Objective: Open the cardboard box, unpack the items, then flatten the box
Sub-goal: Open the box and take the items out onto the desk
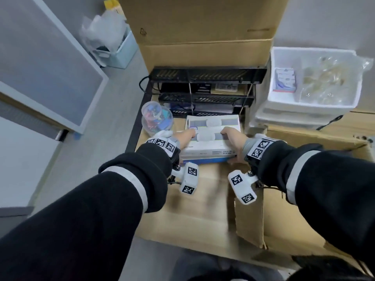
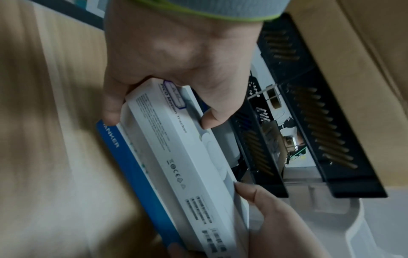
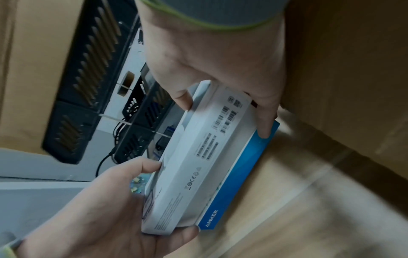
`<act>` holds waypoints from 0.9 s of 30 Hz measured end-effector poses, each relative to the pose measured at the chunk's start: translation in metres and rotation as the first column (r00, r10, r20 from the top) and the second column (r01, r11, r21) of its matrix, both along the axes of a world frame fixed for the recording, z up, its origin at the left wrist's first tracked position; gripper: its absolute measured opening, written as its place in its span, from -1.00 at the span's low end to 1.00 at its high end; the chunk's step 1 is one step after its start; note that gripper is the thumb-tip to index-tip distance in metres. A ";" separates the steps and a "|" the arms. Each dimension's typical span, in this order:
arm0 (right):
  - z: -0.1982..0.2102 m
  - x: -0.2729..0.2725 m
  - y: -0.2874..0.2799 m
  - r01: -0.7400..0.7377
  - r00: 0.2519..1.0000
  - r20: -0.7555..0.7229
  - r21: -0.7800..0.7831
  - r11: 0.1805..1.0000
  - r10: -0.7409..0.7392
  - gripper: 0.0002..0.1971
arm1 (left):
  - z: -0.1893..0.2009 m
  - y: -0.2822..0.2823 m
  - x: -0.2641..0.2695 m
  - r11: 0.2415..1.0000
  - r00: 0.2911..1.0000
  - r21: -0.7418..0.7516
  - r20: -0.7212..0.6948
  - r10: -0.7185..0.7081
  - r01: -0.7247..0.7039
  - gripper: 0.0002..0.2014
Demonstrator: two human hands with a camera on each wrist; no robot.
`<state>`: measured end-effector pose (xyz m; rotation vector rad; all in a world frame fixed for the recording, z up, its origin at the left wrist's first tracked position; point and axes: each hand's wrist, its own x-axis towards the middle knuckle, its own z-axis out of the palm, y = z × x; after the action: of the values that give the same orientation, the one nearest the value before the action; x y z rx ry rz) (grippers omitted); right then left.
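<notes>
Item: stack of two retail cartons, a white product box (image 1: 211, 136) on top of a blue Anker box (image 1: 205, 160), at the centre of the head view. The stack lay flat with its long axis running left to right across the frame.

Grip: left hand (image 1: 183, 136) clamped on the stack's left end, right hand (image 1: 233, 138) clamped on its right end. In both wrist views each hand had fingers over the white top face and the thumb at the blue lower edge, so both boxes were pinched as one. The hands sat at equal reach; neither was nearer.

Location: the stack was over the brown cardboard panel (image 1: 194, 209) filling the lower centre of the frame. Whether it rested on this or hung just above could not be told. The panel probably belonged to the task's box.

Surroundings: black tiered tray (image 1: 207, 75) just above the stack in frame; clear container of coloured clips (image 1: 157, 117) at its upper left; white bins (image 1: 284, 106) at upper right.

Judgement: unpacking step in hand. The next move turns on the free ground lying beyond the short ends, not along the far long side, where the tray stood close.
</notes>
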<state>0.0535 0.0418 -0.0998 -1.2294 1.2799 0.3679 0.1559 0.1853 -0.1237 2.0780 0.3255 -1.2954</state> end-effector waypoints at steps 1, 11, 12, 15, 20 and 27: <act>-0.007 0.001 -0.003 0.040 0.999 -0.006 -0.004 0.999 -0.040 -0.59 | -0.008 -0.004 0.001 1.000 0.999 -0.001 0.040 -0.003 0.003 -0.42; -0.027 0.012 -0.015 0.189 0.982 0.016 -0.044 0.981 -0.189 -0.80 | -0.073 -0.026 0.024 0.998 0.974 0.052 0.222 -0.044 0.033 -0.32; -0.028 0.011 -0.013 0.198 0.980 0.025 -0.038 0.980 -0.197 -0.81 | -0.088 -0.026 0.026 0.998 0.973 0.057 0.230 -0.032 0.019 -0.27; -0.039 0.016 -0.017 0.202 0.979 0.022 -0.010 0.979 -0.202 -0.77 | -0.121 -0.031 0.036 0.993 0.968 0.120 0.248 -0.024 -0.007 -0.25; -0.041 0.017 -0.020 0.201 0.980 0.015 -0.001 0.980 -0.201 -0.68 | -0.142 -0.038 0.046 0.986 0.966 0.167 0.256 -0.036 -0.008 -0.14; -0.019 0.020 -0.016 0.153 0.987 -0.026 -0.099 0.983 -0.156 -0.58 | -0.030 -0.041 0.021 0.995 0.949 0.082 0.303 -0.087 0.065 -0.27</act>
<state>0.0731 0.0260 -0.1184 -1.2001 1.4267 0.2172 0.1765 0.1444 -0.1536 2.3305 0.1559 -0.9930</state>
